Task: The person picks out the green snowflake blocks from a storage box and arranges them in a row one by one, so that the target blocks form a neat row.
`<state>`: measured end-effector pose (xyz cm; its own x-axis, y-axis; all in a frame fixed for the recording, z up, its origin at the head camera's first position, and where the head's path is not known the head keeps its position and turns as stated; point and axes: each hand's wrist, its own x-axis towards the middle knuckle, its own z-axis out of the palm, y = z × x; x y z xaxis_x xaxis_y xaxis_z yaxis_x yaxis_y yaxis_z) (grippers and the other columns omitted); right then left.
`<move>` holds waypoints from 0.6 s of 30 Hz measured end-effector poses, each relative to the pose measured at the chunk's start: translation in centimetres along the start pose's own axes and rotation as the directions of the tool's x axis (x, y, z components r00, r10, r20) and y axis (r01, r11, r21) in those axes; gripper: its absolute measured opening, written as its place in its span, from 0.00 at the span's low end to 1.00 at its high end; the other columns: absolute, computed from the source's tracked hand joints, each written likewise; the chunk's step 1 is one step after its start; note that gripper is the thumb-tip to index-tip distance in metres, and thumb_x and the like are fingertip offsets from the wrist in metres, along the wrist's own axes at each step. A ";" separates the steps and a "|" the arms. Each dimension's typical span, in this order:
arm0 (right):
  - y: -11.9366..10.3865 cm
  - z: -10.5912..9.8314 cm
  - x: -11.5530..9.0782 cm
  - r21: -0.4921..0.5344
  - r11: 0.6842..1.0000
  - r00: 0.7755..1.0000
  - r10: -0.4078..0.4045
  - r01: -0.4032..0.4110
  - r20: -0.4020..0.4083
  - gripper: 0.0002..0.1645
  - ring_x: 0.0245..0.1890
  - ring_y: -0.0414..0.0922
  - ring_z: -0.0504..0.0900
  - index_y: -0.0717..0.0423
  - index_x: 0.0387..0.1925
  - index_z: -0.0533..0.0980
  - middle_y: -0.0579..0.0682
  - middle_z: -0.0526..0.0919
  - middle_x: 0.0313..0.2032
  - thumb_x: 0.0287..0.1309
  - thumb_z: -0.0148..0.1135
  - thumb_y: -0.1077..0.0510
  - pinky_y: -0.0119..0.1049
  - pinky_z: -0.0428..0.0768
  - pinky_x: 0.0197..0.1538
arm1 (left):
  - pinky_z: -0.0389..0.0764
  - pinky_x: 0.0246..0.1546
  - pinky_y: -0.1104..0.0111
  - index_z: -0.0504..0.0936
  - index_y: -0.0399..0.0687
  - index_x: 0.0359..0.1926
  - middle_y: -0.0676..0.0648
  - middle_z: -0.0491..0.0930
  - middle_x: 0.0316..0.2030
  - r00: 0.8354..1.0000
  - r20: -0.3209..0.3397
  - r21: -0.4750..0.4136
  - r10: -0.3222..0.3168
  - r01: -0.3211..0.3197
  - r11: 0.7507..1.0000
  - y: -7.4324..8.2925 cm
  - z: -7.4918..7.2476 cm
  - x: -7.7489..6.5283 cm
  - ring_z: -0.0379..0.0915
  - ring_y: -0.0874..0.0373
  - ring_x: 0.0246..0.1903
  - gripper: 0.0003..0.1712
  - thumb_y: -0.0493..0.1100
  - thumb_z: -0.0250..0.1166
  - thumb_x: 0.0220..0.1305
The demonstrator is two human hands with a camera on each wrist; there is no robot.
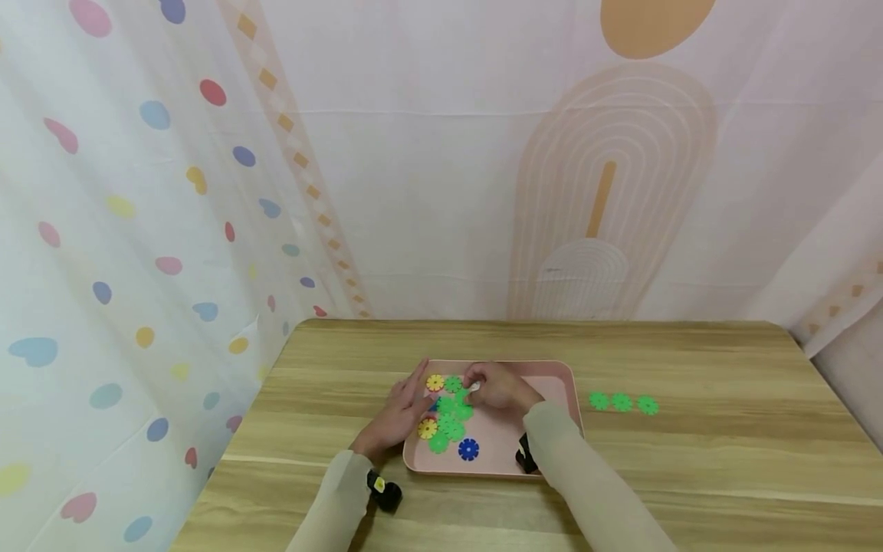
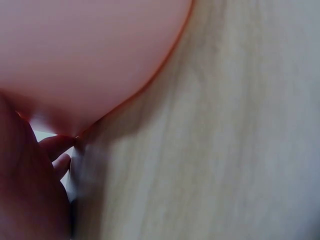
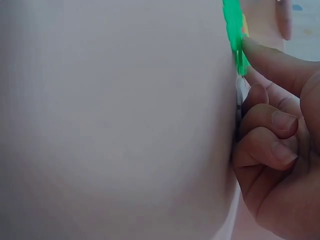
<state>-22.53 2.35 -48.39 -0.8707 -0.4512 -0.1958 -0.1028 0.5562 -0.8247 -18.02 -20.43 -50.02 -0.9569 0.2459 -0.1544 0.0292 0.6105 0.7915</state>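
A pink tray [image 1: 500, 465] holds several green notched plastic discs [image 1: 448, 427], the kind that slot together. My right hand [image 1: 500, 386] is over the pile at its upper right. In the right wrist view its thumb and forefinger pinch the edge of a green disc [image 3: 233, 25], while the other fingers curl in. A small white piece [image 1: 474, 387] shows by those fingers. My left hand [image 1: 398, 418] lies across the tray's left rim with fingers extended, its thumb reaching toward the pile. Most of the left hand's work is out of sight in the left wrist view.
Yellow discs [image 1: 428, 428] lie at the tray's left side and a dark blue disc [image 1: 468, 449] nearer the front. Right of the tray, three green discs [image 1: 622, 402] form a row on the wooden table [image 1: 717, 452]. A patterned curtain [image 1: 441, 192] hangs behind.
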 end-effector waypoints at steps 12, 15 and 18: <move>0.3 0.1 0.0 0.044 0.999 1.000 0.011 -0.010 -0.019 0.10 0.39 0.45 0.72 0.55 0.35 0.79 0.47 0.78 0.38 0.52 0.72 0.67 0.39 0.74 0.46 | 0.48 0.67 0.33 0.40 0.64 0.80 0.39 0.48 0.76 1.000 -0.003 0.047 0.023 -0.023 0.999 0.3 -0.1 0.0 0.40 0.40 0.74 0.40 0.52 0.50 0.76; 0.3 0.1 0.0 0.048 0.999 1.000 0.013 -0.013 -0.015 0.11 0.38 0.45 0.72 0.55 0.34 0.79 0.48 0.77 0.37 0.51 0.71 0.68 0.38 0.72 0.43 | 0.48 0.67 0.33 0.40 0.64 0.80 0.39 0.47 0.77 1.000 -0.004 0.048 0.022 -0.022 0.999 0.2 0.0 0.1 0.39 0.40 0.74 0.40 0.52 0.50 0.76; 0.2 0.0 -0.1 0.043 0.999 1.000 0.000 0.000 -0.005 0.11 0.36 0.45 0.71 0.56 0.34 0.78 0.49 0.76 0.35 0.51 0.71 0.69 0.37 0.71 0.40 | 0.47 0.67 0.32 0.40 0.63 0.80 0.40 0.46 0.77 1.000 -0.004 0.052 0.019 -0.019 0.998 0.1 0.0 0.1 0.38 0.39 0.75 0.40 0.53 0.49 0.77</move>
<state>-22.43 2.49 -48.51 -0.8729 -0.4480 -0.1934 -0.0821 0.5256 -0.8468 -18.11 -20.36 -49.92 -0.9573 0.2544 -0.1371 0.0619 0.6441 0.7624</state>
